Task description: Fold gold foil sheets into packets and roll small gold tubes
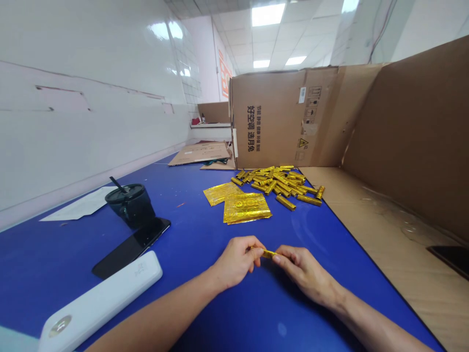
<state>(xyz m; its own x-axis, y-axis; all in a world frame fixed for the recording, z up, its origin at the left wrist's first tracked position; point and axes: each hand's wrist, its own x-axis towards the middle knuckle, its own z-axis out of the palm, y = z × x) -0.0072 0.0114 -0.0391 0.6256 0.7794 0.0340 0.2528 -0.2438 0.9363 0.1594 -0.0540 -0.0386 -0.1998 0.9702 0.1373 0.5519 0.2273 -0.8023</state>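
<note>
On my monitor a glossy white wall (110, 132) ran along the left; I saw lit panels (268, 14) overhead and cardboard (278, 122) beyond the blue counter (194, 234).

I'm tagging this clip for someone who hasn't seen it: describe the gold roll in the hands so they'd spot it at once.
On the blue table, find the flat gold sheets. Nearer the camera, the left hand and right hand hold a slim gold roll between them. Unlike the similar rolls piled before the printed cardboard, this one is held.
</note>
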